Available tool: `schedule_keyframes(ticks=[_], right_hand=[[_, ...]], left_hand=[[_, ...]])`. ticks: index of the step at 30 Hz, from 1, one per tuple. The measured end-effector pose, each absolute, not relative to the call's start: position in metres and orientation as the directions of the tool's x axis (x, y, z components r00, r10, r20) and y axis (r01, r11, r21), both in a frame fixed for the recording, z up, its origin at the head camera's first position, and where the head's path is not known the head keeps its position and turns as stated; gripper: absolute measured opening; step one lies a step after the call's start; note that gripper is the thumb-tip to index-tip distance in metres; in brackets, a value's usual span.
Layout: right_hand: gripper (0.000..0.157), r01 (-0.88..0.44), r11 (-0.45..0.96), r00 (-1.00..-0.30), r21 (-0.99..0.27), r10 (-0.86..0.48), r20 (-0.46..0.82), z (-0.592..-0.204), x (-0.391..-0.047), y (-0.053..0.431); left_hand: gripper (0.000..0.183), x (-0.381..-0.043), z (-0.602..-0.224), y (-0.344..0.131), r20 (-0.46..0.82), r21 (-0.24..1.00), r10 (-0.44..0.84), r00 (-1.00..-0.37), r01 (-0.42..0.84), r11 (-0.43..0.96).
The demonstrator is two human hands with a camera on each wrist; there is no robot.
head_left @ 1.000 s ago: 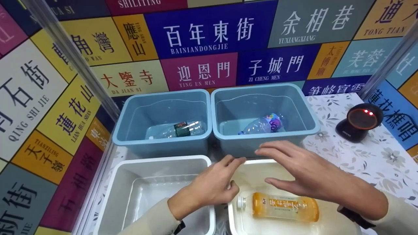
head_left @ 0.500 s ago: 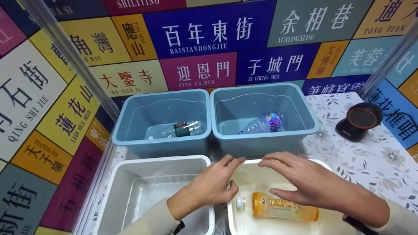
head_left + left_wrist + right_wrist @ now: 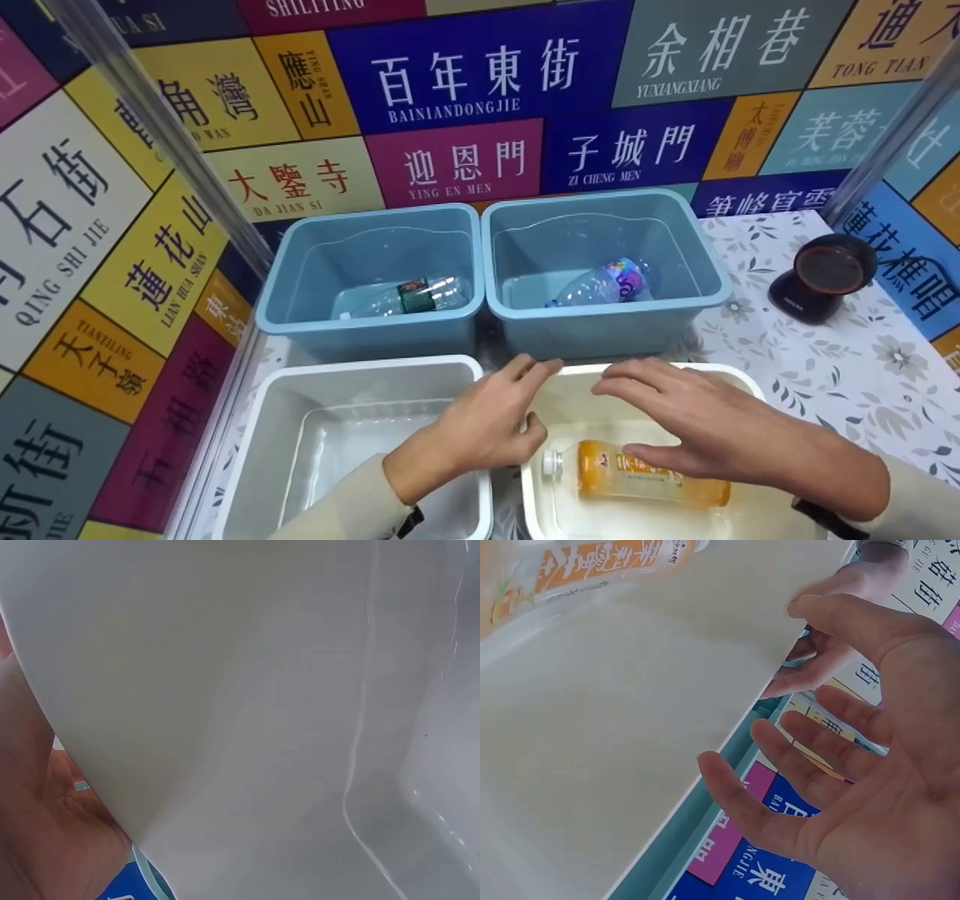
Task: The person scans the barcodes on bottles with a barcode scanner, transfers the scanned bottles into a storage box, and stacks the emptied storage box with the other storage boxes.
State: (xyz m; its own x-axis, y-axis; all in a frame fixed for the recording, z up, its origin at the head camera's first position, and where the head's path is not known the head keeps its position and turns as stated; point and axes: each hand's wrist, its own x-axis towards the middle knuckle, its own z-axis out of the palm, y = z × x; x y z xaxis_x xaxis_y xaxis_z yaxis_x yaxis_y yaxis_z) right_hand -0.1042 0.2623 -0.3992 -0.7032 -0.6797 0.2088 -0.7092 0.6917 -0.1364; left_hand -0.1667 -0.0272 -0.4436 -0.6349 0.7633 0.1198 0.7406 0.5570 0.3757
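My left hand point(image 3: 484, 420) is at the near corner where the two front bins meet, fingers loosely bent and holding nothing. In the left wrist view, that hand point(image 3: 60, 840) lies beside the rim of the left white bin point(image 3: 247, 712). My right hand point(image 3: 697, 427) hovers over the cream bin point(image 3: 574, 394), its thumb overlapping an orange-labelled drink bottle point(image 3: 596, 472) that lies on its side in that bin, white cap to the left. The right wrist view has this hand point(image 3: 832, 757) with fingers spread and curved around nothing, the bottle point(image 3: 592, 574) apart from it.
Behind stand two blue bins. The left blue bin point(image 3: 375, 337) holds a clear bottle with a green label point(image 3: 418, 296); the right blue bin point(image 3: 607, 334) holds a clear bottle with a colourful label point(image 3: 626, 281). A black desktop scanner point(image 3: 821, 277) stands on the flowered tablecloth point(image 3: 795, 375).
My right hand has come down and slightly nearer, from above the cream bin's far rim to over the bottle. The scanner's red lights have gone dark. The left hand stays put.
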Motion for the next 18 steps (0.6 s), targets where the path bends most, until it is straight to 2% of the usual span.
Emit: schedule_keyframes(ticks=[8, 13, 18], right_hand=[[0.065, -0.74, 0.659, -0.67, -0.132, -0.709, 0.217, -0.4033, -0.1044, 0.2598], [0.068, -0.771, 0.626, -0.633, -0.116, -0.733, 0.248, -0.4059, -0.1052, 0.2575], [0.069, -0.778, 0.618, -0.626, -0.117, -0.743, 0.238, -0.4073, -0.106, 0.2552]], left_hand=[[0.071, -0.1667, -0.4438, -0.0274, 0.12, 0.374, 0.761, -0.638, 0.739, 0.561], [0.071, -0.1667, -0.4441, -0.0268, 0.13, 0.371, 0.762, -0.634, 0.744, 0.556], [0.071, -0.1666, -0.4457, -0.0261, 0.146, 0.368, 0.761, -0.632, 0.749, 0.551]])
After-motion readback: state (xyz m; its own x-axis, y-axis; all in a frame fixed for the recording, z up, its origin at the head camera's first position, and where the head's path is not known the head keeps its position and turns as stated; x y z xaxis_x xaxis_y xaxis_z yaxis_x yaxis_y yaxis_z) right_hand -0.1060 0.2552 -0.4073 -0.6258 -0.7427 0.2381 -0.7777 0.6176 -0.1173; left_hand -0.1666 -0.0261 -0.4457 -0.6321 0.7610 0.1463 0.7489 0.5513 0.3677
